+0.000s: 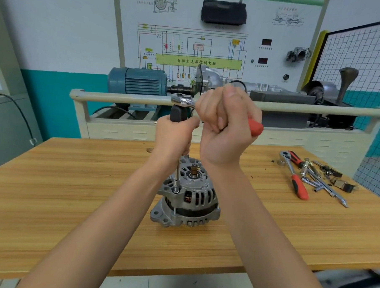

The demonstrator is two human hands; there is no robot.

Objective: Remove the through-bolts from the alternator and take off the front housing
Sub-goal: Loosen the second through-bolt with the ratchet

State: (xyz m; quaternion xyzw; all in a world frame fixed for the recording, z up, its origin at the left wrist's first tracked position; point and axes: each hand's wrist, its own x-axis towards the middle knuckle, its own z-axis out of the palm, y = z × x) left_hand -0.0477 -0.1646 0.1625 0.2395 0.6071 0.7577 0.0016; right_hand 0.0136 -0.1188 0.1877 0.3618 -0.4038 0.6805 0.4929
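A grey alternator (pixel 188 200) stands on the wooden table (pixel 73 193) with its shaft pointing up. A long chrome extension bar (pixel 177 176) rises from a through-bolt at the left rim of the front housing. My left hand (pixel 174 136) grips the black upper part of this bar. On top sits a chrome ratchet (pixel 183 100) with a red handle. My right hand (pixel 227 123) is curled round that handle, whose red end sticks out to the right.
A second red-handled ratchet (pixel 294 174), several sockets and extension bars (pixel 322 182) lie at the table's right. Behind the table stands a training bench with a blue motor (pixel 137 80), a cream rail (pixel 121 97) and a wiring panel. A mesh screen (pixel 362 60) is at the right.
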